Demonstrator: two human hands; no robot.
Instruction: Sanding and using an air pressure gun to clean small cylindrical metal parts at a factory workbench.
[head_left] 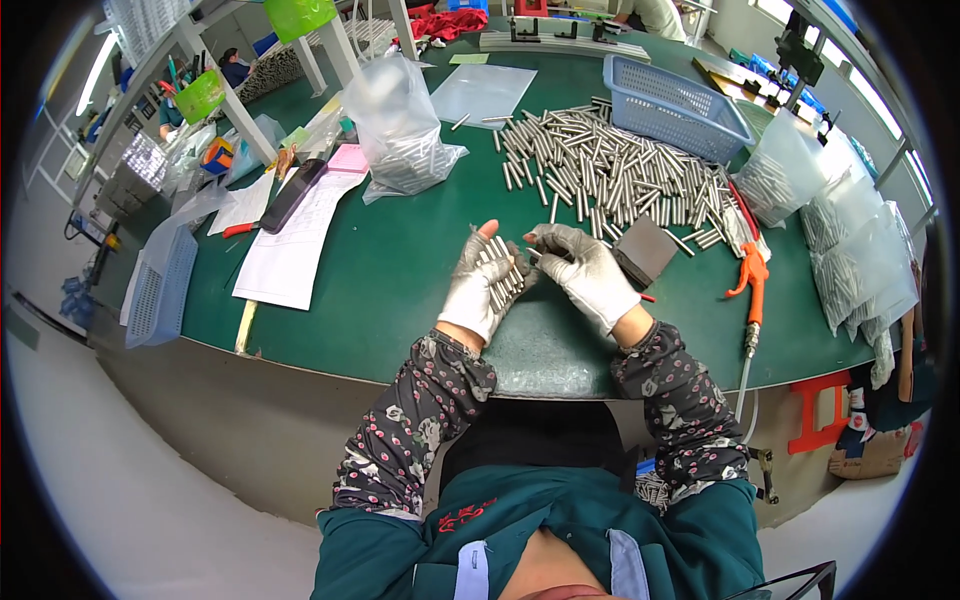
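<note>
My left hand, in a thin whitish work glove with bare fingertips showing, is closed around several short metal pins lying side by side across the palm. Close on its right, my right hand wears the same kind of glove. Its thumb and forefinger pinch the end of one metal pin beside the left fingers. Beyond both hands spreads a large heap of loose metal pins on the green table. A dark grey block sits just right of my right hand.
A blue plastic basket stands behind the heap. To the right lie an orange air gun with its hose and bags of pins. On the left are another bag of pins, paper sheets, a dark pouch and a blue basket.
</note>
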